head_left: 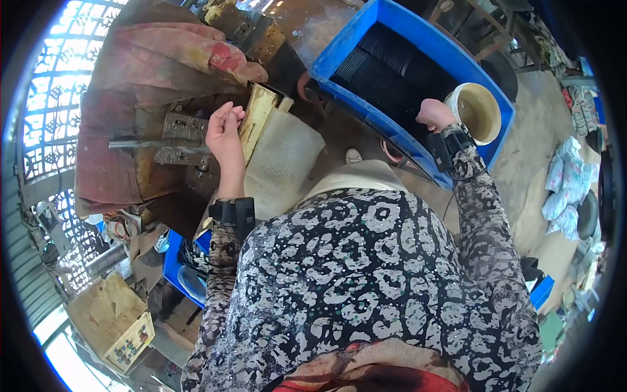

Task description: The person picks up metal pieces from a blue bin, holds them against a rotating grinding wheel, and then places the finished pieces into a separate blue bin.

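Note:
My left hand (225, 134) is raised beside a wooden block (257, 121) on the machine. Its fingers are curled in toward the thumb, and nothing shows between them. Close to its left, a metal rod (134, 144) sticks out past pitted metal blocks (186, 125). Over the blue bin (408, 19) at the right, my right hand (435, 114) is closed, its fingertips hidden beneath it. Rows of thin black discs (385, 68) fill the bin under that hand. A cream bucket (486, 108) rests at the bin's right end, right by my knuckles.
A greyish sheet (287, 157) hangs off the machine in front of me. Stained red cloth (157, 59) drapes over the machine's far side. A control box with buttons (127, 343) stands at lower left, near another blue bin (173, 261). Plastic bags (565, 186) lie on the right floor.

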The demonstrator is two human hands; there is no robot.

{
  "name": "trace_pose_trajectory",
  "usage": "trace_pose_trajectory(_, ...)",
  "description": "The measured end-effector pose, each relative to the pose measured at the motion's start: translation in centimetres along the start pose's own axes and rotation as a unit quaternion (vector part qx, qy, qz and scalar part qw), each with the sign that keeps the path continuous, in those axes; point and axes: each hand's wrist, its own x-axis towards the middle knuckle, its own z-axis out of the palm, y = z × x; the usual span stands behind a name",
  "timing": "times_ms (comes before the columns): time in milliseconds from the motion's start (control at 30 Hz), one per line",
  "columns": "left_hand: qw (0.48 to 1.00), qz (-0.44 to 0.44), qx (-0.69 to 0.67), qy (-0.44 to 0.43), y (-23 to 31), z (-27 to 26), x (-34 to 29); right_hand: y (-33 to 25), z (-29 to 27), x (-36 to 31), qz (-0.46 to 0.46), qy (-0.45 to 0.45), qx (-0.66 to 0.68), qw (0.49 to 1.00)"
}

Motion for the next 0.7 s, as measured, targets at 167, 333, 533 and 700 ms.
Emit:
trace_pose_trajectory(167,1.0,0.01,-0.001,0.025,0.1,0.6,-0.1,-0.1,-1.8,-1.7,-0.016,-0.037,0.013,0.999)
trace_pose_trajectory(333,0.998,-0.048,0.043,0.008,0.7,-0.5,1.0,0.6,0.0,-0.9,-0.04,-0.005,-0.011,0.999)
trace_pose_trajectory(533,0.996,-0.007,0.086,0.004,-2.7,-1.1,1.9,0.8,1.6,-2.3,0.07,0.047,0.114,0.99)
trace_pose_trajectory(700,0.994,-0.04,0.101,0.009,-3.3,-1.6,2.3,1.9,-4.4,-8.8,0.045,0.092,0.346,0.932)
